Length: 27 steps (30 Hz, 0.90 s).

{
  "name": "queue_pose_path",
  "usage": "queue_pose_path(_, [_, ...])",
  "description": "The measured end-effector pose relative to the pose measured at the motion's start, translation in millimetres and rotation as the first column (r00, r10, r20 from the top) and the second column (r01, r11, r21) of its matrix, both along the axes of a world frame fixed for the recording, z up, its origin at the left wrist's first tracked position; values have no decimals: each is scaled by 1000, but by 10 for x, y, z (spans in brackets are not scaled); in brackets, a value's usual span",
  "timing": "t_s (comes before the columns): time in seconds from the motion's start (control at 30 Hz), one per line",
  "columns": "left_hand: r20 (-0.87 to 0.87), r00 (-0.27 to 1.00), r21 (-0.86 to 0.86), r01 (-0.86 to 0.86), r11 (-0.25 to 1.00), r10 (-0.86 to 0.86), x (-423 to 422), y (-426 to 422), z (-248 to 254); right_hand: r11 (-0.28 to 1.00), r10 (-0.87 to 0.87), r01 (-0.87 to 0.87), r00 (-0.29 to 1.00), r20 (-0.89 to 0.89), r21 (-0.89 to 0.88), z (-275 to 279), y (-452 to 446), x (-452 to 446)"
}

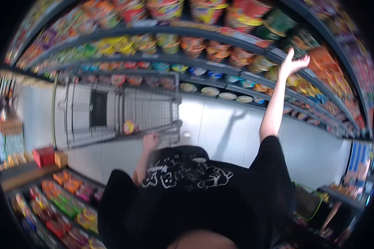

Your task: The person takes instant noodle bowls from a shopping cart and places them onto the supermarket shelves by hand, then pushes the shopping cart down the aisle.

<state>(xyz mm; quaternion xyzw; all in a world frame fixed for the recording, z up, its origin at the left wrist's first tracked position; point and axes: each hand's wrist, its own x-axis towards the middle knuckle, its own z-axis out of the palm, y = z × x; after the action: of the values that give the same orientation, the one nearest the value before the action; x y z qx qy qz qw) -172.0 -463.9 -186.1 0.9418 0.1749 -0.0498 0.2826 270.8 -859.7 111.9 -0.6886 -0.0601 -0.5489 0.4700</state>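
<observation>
My right hand [294,64] is stretched out toward the shelves, its fingers spread, with nothing in it. Nearest to it are orange packs [323,62] and dark green cup packages [278,23] on the shelf. Down by my body, my left hand [151,141] is closed beside the shopping cart [149,110]; whether it touches the cart or holds anything is too blurred to tell. A small round package with red and yellow colours [130,126] lies in the cart.
Curved-looking shelves [187,28] of cup and bowl packages run across the top. Another display of colourful packs [66,203] stands at lower left, near a red box [44,157]. At lower right part of another person's arm [330,216] shows near a dark bag [307,202].
</observation>
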Motion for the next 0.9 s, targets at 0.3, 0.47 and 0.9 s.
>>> queue_pose_path(0.3, [134,972,-157,-173,972,195,165,66,13,205,490,-968,-25,-871,143,-2851,2243,-3081])
queue_pose_path(0.47, [182,902,-248,-344,906,392,26,647,-257,-42,26,-983,176,-984,-177,-3071,2396,-3534])
queue_pose_path(0.9, [-445,830,297,-216,930,335,127,1850,-721,505,-426,-814,54,-903,-286,-2893,2779,-4095])
